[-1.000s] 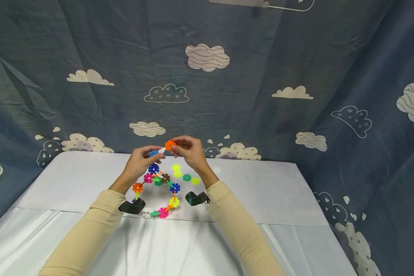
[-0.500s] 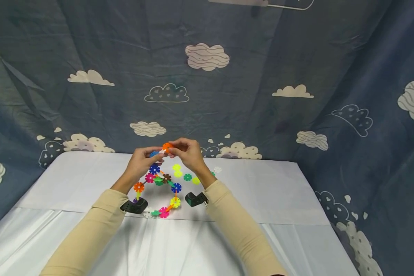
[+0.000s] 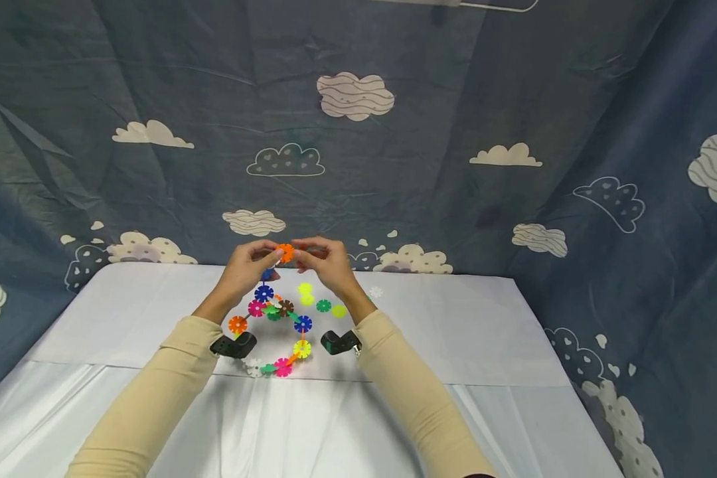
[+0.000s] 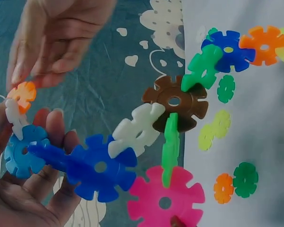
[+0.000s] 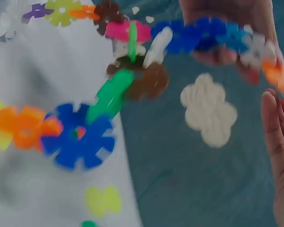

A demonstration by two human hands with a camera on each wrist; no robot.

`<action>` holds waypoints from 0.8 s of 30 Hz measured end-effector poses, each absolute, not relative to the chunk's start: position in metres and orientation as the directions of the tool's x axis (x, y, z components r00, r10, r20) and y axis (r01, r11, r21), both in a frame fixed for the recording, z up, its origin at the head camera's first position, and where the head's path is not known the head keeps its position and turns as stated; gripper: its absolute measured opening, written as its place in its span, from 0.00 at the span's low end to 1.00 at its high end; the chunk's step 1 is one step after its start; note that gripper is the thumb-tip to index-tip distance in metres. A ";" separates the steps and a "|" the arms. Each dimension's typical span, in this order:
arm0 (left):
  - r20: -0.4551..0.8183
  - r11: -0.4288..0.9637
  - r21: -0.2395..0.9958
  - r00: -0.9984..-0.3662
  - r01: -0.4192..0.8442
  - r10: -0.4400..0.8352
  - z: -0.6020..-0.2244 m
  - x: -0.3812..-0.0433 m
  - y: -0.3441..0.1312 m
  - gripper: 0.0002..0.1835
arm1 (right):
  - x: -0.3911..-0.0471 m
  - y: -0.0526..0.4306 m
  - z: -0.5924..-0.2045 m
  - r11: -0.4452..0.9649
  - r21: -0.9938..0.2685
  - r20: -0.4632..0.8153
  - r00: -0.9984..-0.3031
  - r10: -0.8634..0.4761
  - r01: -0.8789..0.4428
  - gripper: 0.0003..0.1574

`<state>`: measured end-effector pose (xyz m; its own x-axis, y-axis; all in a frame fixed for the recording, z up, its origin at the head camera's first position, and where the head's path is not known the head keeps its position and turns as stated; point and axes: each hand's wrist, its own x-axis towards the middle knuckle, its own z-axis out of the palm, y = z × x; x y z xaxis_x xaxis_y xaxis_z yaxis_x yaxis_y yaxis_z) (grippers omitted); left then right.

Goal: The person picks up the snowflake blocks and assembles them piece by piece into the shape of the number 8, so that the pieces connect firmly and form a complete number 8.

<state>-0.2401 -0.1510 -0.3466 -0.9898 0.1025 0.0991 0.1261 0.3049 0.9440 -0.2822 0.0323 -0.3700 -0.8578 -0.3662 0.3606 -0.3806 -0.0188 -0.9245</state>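
Note:
Interlocking plastic flower discs form a colourful chain, with an orange disc at its raised end. My left hand pinches this end near a white disc, which joins the orange disc to a light-blue disc. Dark-blue discs follow below, leading to a pink disc and a brown disc. My right hand is beside the orange disc, its fingertips right at the edge. In the right wrist view its fingers look fairly straight, just under that disc.
The chain's lower loop, with a yellow disc, lies on the white-covered table. Loose yellow discs, a green disc and a white disc lie behind it. A dark cloud-print curtain hangs at the back.
The orange disc has shifted left, closer to my left hand's thumb and fingers. My right hand, which pinched it earlier, now has its fingertips at the disc's edge.

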 end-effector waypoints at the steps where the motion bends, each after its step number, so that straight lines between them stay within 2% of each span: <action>1: 0.104 0.308 0.943 -0.990 0.128 0.096 -0.347 -0.240 -0.152 0.19 | -0.285 0.034 -0.374 0.017 -0.935 0.322 -0.869 -0.376 -0.354 0.16; 3: 0.110 0.313 0.941 -0.991 0.130 0.079 -0.347 -0.240 -0.155 0.19 | -0.290 0.036 -0.387 0.123 -0.949 0.216 -0.886 -0.410 -0.289 0.15; 5: 0.108 0.312 0.942 -0.992 0.124 0.068 -0.347 -0.240 -0.157 0.19 | -0.293 0.036 -0.403 0.294 -0.924 0.081 -0.877 -0.473 -0.244 0.15; 7: 0.107 0.309 0.943 -0.992 0.120 0.060 -0.347 -0.239 -0.159 0.19 | -0.294 0.033 -0.418 0.461 -0.844 -0.031 -0.833 -0.553 -0.274 0.15; 10: 0.108 0.306 0.944 -0.992 0.121 0.060 -0.348 -0.238 -0.160 0.19 | -0.294 0.028 -0.436 0.589 -0.716 -0.133 -0.754 -0.643 -0.376 0.18; 13: 0.107 0.300 0.947 -0.993 0.119 0.057 -0.349 -0.238 -0.163 0.19 | -0.293 0.022 -0.447 0.619 -0.622 -0.173 -0.688 -0.705 -0.479 0.23; 17: 0.098 0.290 0.951 -0.994 0.108 0.047 -0.349 -0.238 -0.167 0.18 | -0.292 0.015 -0.454 0.622 -0.503 -0.167 -0.639 -0.751 -0.600 0.26; 21: 0.092 0.281 0.954 -0.995 0.100 0.041 -0.347 -0.237 -0.169 0.19 | -0.292 0.007 -0.458 0.622 -0.351 -0.128 -0.623 -0.772 -0.700 0.22; 24: 0.093 0.283 0.954 -0.995 0.099 0.034 -0.347 -0.237 -0.169 0.19 | -0.292 0.004 -0.459 0.635 -0.323 -0.105 -0.641 -0.761 -0.701 0.21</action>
<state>-0.2368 -0.1693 -0.3467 -0.9951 0.0345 0.0927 0.0987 0.2833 0.9539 -0.2922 0.0036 -0.4592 -0.6407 -0.7606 -0.1053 -0.7014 0.6355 -0.3228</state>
